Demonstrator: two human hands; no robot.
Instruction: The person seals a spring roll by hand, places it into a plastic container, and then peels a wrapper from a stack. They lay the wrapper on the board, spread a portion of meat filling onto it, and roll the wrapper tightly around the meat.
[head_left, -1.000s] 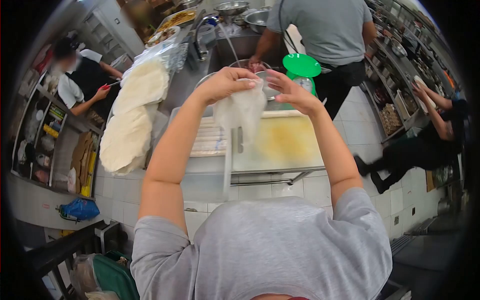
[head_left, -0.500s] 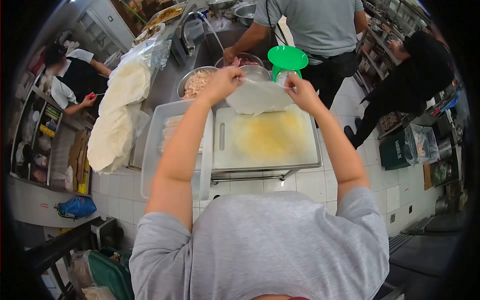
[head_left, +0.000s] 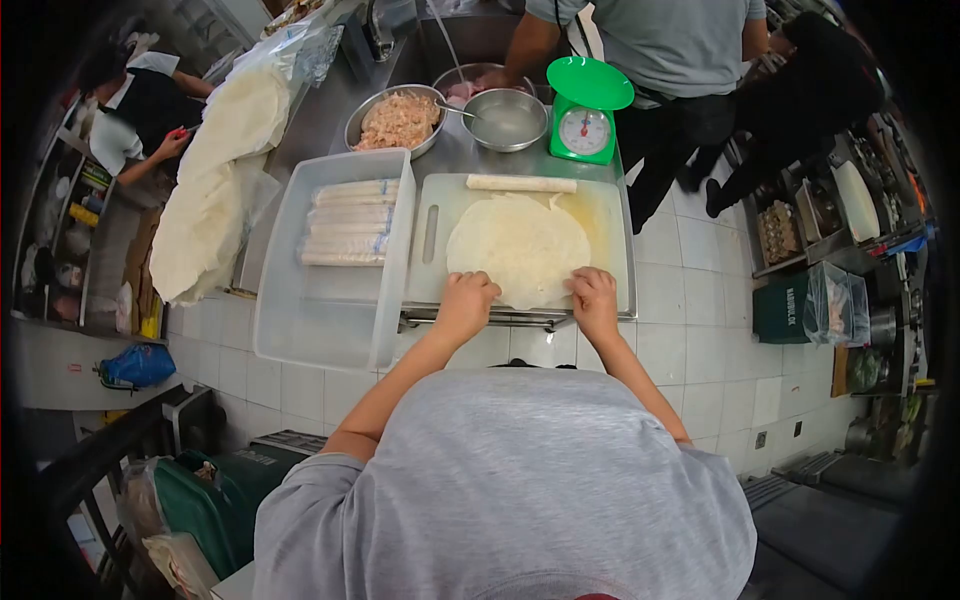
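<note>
A thin round wrapper sheet (head_left: 518,245) lies flat on the white cutting board (head_left: 612,225). My left hand (head_left: 468,302) is closed at the sheet's near left edge, fingers curled and pinching it. At the near right edge my right hand (head_left: 594,296) pinches the sheet the same way. Behind the sheet, along the board's far side, rests a pale rolled wrapper (head_left: 522,184). To the left, a clear plastic tub (head_left: 330,325) holds several finished rolls (head_left: 348,222) laid side by side.
Beyond the board stand a bowl of minced filling (head_left: 398,122), a metal bowl of liquid (head_left: 506,122) and a green scale (head_left: 584,135). A stack of wrappers (head_left: 225,170) lies at left. A co-worker (head_left: 665,50) stands at the sink; other people are at left and right.
My hands came down and toward me, laying the raised wrapper sheet flat on the board. The rolled wrapper at the board's far side now shows. The view has shifted.
</note>
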